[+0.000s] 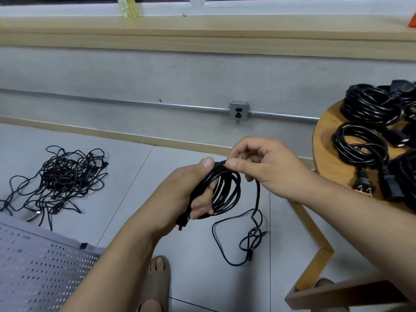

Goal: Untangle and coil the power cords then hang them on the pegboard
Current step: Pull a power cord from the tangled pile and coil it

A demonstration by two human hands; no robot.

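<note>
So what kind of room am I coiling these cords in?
Likely a workshop or utility room: a bare concrete wall with exposed metal conduit and an outlet box, a perforated pegboard lying at lower left, and coiled power cords on a round wooden table.

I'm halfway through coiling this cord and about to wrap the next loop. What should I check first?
1. Left hand grips the coil firmly: ok.
2. Right hand pinches the coil's top strand to guide the wrap: ok.
3. Loose tail is free of knots: not ok, there is a snarl near its end on the floor.
4. Tail is clear of the tangled pile: ok, they lie well apart.
5. Pegboard has a free hook: cannot tell.
</note>
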